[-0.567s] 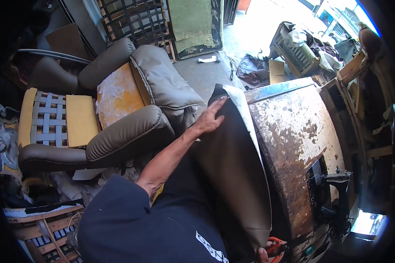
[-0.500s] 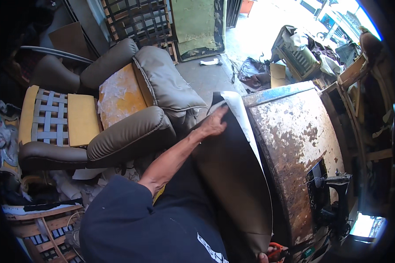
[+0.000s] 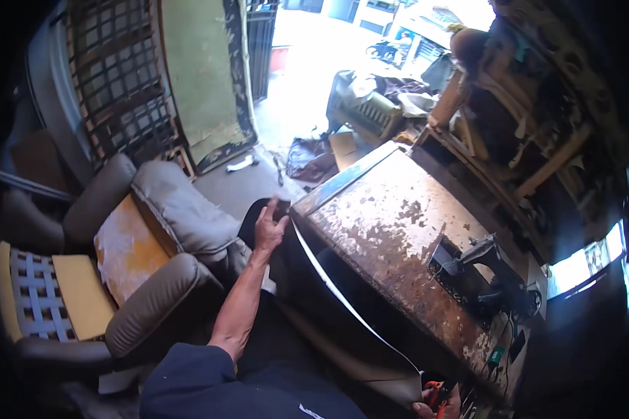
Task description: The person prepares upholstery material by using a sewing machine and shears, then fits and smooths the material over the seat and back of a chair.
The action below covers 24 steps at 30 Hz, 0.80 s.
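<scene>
Nearest, at the lower edge, the right hand (image 3: 426, 408) is closed around orange-handled scissors (image 3: 440, 397), its thumb by the near end of a brown upholstery sheet (image 3: 388, 387). The sheet runs forward from there along the table's near side, its pale edge curving up towards the left hand (image 3: 269, 230). That hand is at the far, dark end of the sheet, fingers stretched and thumb held apart; motion blur hides whether they press on it.

To the right, a black sewing machine (image 3: 479, 276) stands on a worktable (image 3: 370, 237) with a flaking white-and-brown top, a small green object (image 3: 495, 357) near it.

On the left is a partly covered armchair (image 3: 154, 307). Its open frame holds interlaced grey webbing (image 3: 38, 293) and a yellow foam pad (image 3: 84, 286); a plump cushion (image 3: 182, 199) rests behind.

Farther off, a dark crumpled sheet (image 3: 307, 159) lies on the floor beside a cardboard piece (image 3: 343, 150). Beyond, a slatted chair frame (image 3: 370, 115) contains heaped cloth (image 3: 405, 89).
</scene>
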Tool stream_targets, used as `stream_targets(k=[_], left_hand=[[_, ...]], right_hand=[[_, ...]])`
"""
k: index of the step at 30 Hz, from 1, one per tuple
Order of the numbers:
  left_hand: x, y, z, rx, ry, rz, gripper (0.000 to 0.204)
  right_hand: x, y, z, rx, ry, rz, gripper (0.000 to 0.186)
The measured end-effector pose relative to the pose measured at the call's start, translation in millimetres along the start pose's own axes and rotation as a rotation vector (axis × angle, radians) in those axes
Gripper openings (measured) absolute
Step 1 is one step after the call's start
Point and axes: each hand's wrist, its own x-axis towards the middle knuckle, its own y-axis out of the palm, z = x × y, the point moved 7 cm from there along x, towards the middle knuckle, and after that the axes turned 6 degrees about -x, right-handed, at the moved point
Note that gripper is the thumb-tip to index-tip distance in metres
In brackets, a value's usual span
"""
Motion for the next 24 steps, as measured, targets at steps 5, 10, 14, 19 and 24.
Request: stream_targets(k=[5, 10, 14, 19, 24], left_hand=[[14.0, 0.4, 23.3, 0.071, 0.044, 0.32, 0.013], [22.3, -83.2, 11.3, -0.024, 0.0, -0.383, 0.015], [101.4, -119.6, -137.7, -0.074, 0.314, -0.616, 0.013], [175.3, -40.1, -402.1, -0.063, 0.827, -0.585, 0.009], [196.9, 200.7, -463.5, 0.095, 0.778, 0.393, 0.029]], right_hand=[[-12.0, 2.5, -13.6, 0.609, 0.306, -0.092, 0.05], [-22.0, 9.5, -15.3, -0.286, -0.031, -0.033, 0.047], [-20.4, 7.9, -7.1, -1.092, -0.724, 0.08, 0.07], [20.2, 28.4, -2.4, 0.133, -0.034, -0.103, 0.05], [49.0, 69.6, -44.2, 0.26, -0.162, -0.197, 0.05]])
